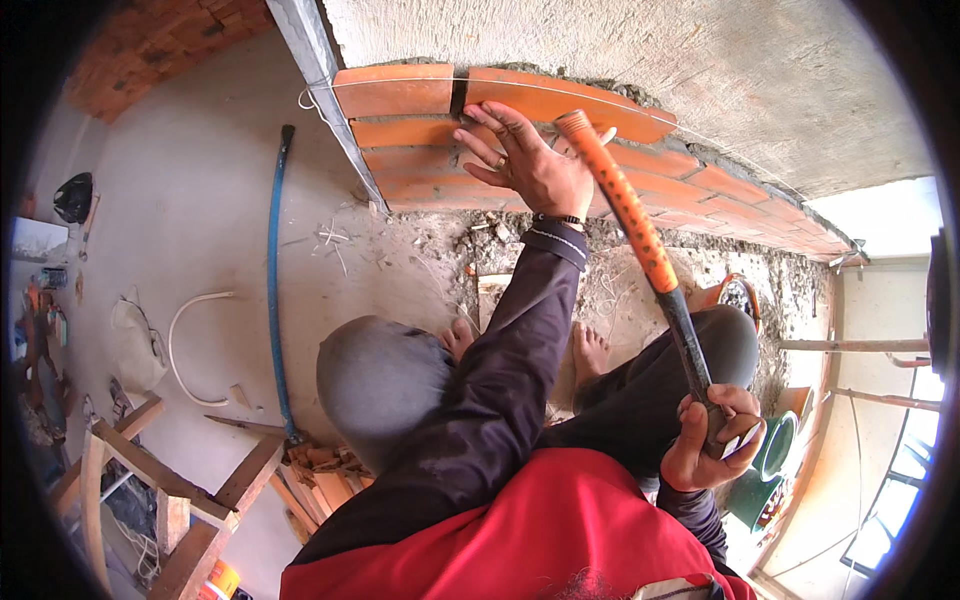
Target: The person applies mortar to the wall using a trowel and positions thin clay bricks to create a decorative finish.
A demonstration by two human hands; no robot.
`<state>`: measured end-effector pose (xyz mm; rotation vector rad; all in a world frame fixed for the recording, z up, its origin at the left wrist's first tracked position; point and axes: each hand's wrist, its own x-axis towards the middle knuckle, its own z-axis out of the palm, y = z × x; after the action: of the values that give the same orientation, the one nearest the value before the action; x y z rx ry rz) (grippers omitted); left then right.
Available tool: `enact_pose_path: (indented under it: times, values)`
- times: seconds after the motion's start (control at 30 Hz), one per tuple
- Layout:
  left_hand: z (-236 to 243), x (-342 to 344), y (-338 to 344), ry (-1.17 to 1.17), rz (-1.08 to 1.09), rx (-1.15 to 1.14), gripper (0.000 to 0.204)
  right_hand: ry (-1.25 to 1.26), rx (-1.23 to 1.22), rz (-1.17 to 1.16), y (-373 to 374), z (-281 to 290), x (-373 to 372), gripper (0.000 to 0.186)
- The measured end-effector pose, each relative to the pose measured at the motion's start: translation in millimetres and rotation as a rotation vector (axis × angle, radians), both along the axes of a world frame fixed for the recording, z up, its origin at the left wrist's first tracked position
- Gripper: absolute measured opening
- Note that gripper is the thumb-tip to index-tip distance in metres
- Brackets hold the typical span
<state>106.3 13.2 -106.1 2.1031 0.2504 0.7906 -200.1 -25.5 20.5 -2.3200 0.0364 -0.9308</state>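
Observation:
My left hand (530, 160) is raised against the top course of orange bricks (400, 88), fingers spread and holding nothing, its fingertips by a dark gap between two top bricks. My right hand (712, 435) grips the dark head end of a long tool (625, 205), probably a hammer, whose orange, black-spotted handle slants up to the brickwork, just right of my left hand. A thin white string (700, 135) runs along the top bricks, tied at a metal upright post (350, 150). Grey mortar shows above and between the bricks, below a rough plastered wall (760, 70).
A blue pipe (273, 260) and a curved white hose (182, 330) lie on the floor at left. A wooden frame (245, 470) and broken bricks stand at lower left. Green buckets (775, 445), an orange bucket (738, 292) and rubble along the wall's foot are at right.

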Motion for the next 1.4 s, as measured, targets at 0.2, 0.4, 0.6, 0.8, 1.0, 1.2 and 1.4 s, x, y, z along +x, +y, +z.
enact_pose_path:
  times: [0.2,0.4,0.6,0.8,1.0,1.2,1.4]
  values:
    - [3.2,-4.6,5.2,0.007,-0.087,-0.056,0.134,-0.005,-0.059,-0.100,19.0,-9.8,-5.2,0.086]
    - [5.5,-13.3,17.1,0.049,-0.201,-0.061,0.118,0.036,0.145,-0.197,31.7,-19.3,-2.5,0.072]
    - [2.0,-12.3,18.1,0.087,-0.197,-0.051,0.106,0.034,0.190,-0.123,28.4,-38.9,16.5,0.052]
    - [-2.8,-5.5,18.6,0.029,-0.192,-0.095,0.086,0.022,0.171,-0.130,26.1,-33.8,19.0,0.048]
    - [-4.3,-7.3,17.0,0.016,-0.191,-0.076,0.085,0.038,0.372,-0.184,19.4,-17.4,22.9,0.038]
    - [2.5,-3.9,9.8,0.032,-0.182,-0.107,0.118,-0.017,0.713,-0.448,-22.9,48.0,4.4,0.020]
    - [2.7,4.2,-1.0,0.116,-0.077,-0.017,0.140,-0.136,1.328,-0.378,-66.1,23.2,-22.2,0.033]
